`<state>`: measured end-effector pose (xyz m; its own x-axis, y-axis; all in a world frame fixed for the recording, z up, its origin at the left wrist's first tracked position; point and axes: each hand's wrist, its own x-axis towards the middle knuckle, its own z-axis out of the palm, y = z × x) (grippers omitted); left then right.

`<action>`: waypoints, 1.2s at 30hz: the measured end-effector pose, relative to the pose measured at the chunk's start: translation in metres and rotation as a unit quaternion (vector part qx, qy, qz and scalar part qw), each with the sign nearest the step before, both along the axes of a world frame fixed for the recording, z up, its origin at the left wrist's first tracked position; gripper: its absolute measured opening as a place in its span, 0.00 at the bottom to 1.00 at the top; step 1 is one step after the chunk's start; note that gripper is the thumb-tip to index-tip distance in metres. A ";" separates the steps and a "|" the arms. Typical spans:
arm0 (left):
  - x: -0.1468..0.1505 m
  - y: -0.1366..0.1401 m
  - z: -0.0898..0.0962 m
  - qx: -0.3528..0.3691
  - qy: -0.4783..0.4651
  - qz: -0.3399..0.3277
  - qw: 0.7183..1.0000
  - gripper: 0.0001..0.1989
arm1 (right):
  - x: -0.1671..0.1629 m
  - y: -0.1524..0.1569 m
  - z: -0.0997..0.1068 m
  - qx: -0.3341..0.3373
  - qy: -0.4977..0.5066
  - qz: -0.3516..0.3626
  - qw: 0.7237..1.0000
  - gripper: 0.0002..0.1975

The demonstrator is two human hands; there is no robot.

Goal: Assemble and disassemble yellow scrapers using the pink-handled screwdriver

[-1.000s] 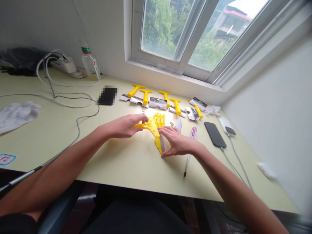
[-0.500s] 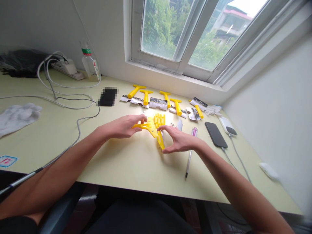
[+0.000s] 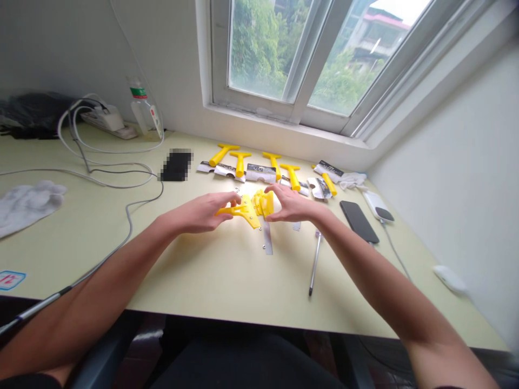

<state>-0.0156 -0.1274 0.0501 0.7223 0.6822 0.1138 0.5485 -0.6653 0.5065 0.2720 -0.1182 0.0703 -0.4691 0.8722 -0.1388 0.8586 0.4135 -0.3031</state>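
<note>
My left hand (image 3: 206, 210) is closed around the handle of a yellow scraper (image 3: 248, 213), whose wide head points right and has small screws in it. My right hand (image 3: 290, 202) grips a yellow plastic piece (image 3: 265, 204) between thumb and fingers, just right of the scraper head; more yellow parts show beside it, partly hidden. Under that hand a thin metal blade (image 3: 268, 240) lies on the table. Small metal nuts (image 3: 264, 247) are scattered near the blade. To the right is a screwdriver (image 3: 314, 265) with a long shaft.
Several yellow scraper handles (image 3: 240, 163) and printed cards (image 3: 261, 173) line the back of the table. A phone (image 3: 359, 221) and a white power bank (image 3: 378, 207) are at the right. On the left are cables, a bottle (image 3: 146, 116) and a white glove (image 3: 30, 205).
My right hand has moved up and closed on the yellow piece, which has turned and come off the table, baring the blade. My left hand keeps its grip on the scraper.
</note>
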 end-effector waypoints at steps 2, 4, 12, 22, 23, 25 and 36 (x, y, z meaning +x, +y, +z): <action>-0.001 0.000 0.000 -0.002 -0.004 0.001 1.000 0.12 | 0.000 -0.016 -0.004 0.024 0.005 0.036 0.999 0.30; -0.001 0.001 0.000 -0.005 -0.003 0.002 1.000 0.12 | 0.002 -0.037 -0.008 0.035 0.013 0.080 0.996 0.23; 0.002 0.000 -0.001 -0.012 0.005 0.002 1.000 0.14 | 0.007 -0.090 -0.024 0.091 -0.008 0.142 0.986 0.15; 0.003 0.001 -0.002 -0.030 0.010 -0.003 0.999 0.15 | 0.009 -0.170 -0.031 0.084 0.002 0.116 0.990 0.14; 0.003 0.001 -0.002 -0.032 0.011 -0.003 0.999 0.16 | 0.009 -0.175 -0.031 0.080 0.005 0.111 0.991 0.13; 0.005 0.000 -0.002 -0.037 0.011 -0.004 0.999 0.16 | 0.009 -0.181 -0.031 0.069 0.010 0.107 0.992 0.12; 0.005 0.002 -0.005 -0.029 0.014 -0.007 0.999 0.23 | 0.009 -0.171 -0.029 0.011 -0.017 0.098 0.995 0.34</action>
<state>-0.0104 -0.1255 0.0447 0.7343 0.6767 0.0535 0.5541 -0.6432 0.5285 0.2808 -0.2892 0.0412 -0.6263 0.7670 -0.1395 0.7700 0.5805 -0.2647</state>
